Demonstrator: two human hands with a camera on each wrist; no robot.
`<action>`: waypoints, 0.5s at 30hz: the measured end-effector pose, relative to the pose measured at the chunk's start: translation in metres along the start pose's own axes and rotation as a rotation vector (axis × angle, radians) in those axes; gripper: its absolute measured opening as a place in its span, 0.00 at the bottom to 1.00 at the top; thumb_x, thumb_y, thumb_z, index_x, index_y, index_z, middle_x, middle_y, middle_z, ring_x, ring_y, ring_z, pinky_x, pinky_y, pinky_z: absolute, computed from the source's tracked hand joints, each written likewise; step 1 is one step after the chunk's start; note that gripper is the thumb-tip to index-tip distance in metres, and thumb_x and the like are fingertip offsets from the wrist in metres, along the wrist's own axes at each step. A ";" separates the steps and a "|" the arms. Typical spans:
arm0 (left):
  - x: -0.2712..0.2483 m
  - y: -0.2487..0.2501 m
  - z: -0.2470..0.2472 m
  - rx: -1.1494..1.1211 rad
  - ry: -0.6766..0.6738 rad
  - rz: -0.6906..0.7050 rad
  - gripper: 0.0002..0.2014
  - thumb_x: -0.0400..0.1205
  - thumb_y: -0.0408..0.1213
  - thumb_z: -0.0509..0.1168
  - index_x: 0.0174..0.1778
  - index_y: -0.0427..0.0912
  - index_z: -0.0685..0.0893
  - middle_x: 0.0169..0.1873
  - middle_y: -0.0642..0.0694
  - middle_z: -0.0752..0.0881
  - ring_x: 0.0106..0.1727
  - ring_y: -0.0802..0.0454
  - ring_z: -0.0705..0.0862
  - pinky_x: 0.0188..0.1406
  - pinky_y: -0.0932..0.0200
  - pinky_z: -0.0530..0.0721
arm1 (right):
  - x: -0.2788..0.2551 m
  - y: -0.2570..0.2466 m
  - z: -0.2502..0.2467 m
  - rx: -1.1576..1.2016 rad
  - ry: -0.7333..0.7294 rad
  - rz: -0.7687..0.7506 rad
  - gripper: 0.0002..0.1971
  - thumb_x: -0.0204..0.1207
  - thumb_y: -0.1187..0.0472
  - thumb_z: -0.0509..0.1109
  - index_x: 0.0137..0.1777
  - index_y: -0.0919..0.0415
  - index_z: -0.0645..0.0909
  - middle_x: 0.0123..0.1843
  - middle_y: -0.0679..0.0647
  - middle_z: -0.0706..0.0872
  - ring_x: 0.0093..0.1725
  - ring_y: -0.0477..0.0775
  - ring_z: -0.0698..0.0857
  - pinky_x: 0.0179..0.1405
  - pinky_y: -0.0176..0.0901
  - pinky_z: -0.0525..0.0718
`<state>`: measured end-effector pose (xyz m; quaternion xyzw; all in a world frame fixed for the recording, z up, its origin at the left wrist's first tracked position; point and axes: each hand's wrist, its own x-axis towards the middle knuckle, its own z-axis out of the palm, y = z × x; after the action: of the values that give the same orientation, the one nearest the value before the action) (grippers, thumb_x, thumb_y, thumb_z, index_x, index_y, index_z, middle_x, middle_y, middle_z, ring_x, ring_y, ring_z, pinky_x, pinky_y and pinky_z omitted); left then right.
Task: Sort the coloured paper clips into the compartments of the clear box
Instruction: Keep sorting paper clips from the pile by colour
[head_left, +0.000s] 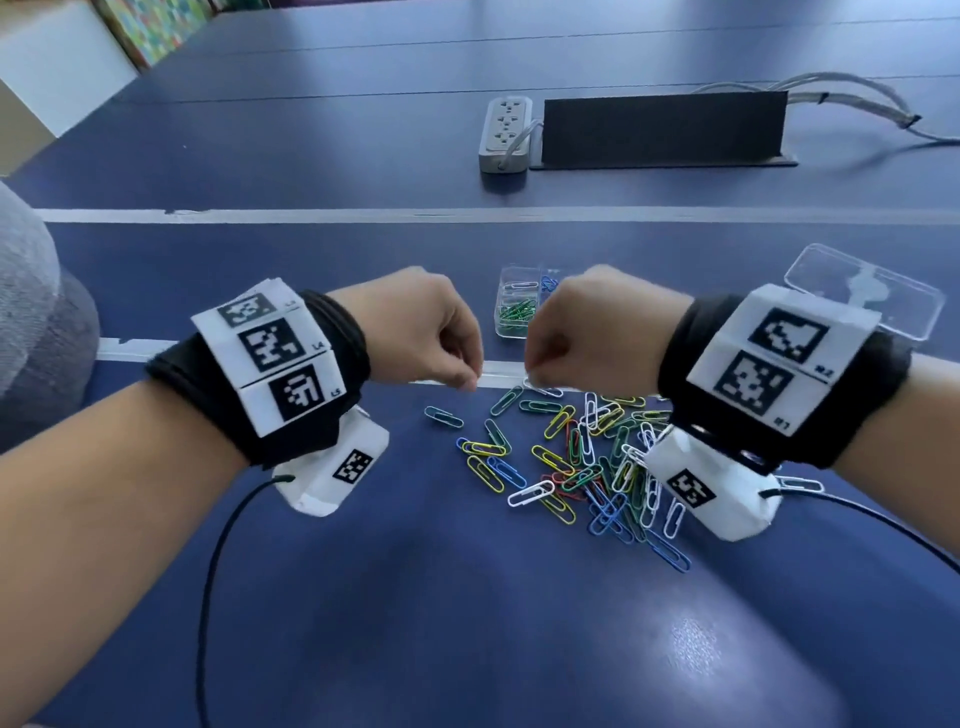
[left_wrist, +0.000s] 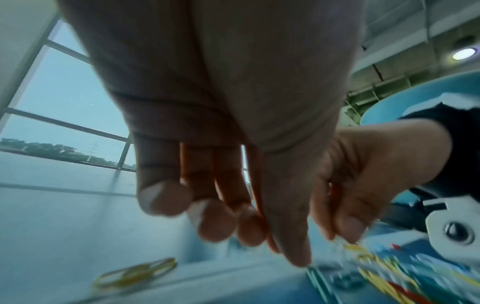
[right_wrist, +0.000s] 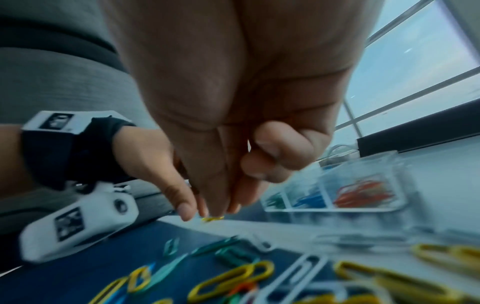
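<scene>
Wristband (head_left: 291, 358) tags: L4, L5

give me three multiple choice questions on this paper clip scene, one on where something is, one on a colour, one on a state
1. Where does the clear lid lie?
A. on the clear box
B. on the table, right of the clear box
C. under the loose clips

2. What colour are the clips in the clear box's nearest compartment in the head view?
A. green
B. yellow
C. white

3. How are the loose clips?
A. lined up by colour
B. mixed in a pile
C. all boxed

Answers:
1 B, the lid rests apart on the table.
2 A, green clips fill it.
3 B, colours overlap.
</scene>
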<state>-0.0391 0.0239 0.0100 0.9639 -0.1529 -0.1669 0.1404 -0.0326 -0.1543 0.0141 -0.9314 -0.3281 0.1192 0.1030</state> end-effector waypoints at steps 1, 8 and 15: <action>-0.004 -0.001 0.003 0.021 -0.028 -0.006 0.01 0.71 0.41 0.76 0.37 0.50 0.91 0.20 0.59 0.85 0.24 0.70 0.78 0.26 0.79 0.72 | -0.003 -0.009 0.003 -0.041 -0.060 -0.031 0.10 0.73 0.55 0.70 0.47 0.55 0.91 0.43 0.55 0.91 0.42 0.57 0.84 0.45 0.38 0.80; -0.022 0.006 0.017 0.083 -0.134 0.039 0.05 0.71 0.40 0.76 0.41 0.49 0.91 0.29 0.51 0.87 0.32 0.58 0.81 0.38 0.63 0.80 | -0.014 -0.046 0.023 -0.141 -0.173 -0.092 0.11 0.72 0.53 0.73 0.41 0.59 0.77 0.26 0.51 0.66 0.36 0.63 0.74 0.25 0.36 0.63; -0.025 0.013 0.020 0.187 -0.146 0.061 0.09 0.74 0.43 0.73 0.50 0.51 0.90 0.36 0.54 0.86 0.39 0.56 0.79 0.43 0.64 0.76 | -0.013 -0.042 0.022 -0.185 -0.177 -0.120 0.08 0.71 0.57 0.69 0.33 0.58 0.78 0.23 0.51 0.68 0.29 0.59 0.72 0.27 0.38 0.67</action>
<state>-0.0721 0.0159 0.0028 0.9529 -0.2070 -0.2173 0.0434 -0.0738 -0.1282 0.0071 -0.9015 -0.4006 0.1639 -0.0057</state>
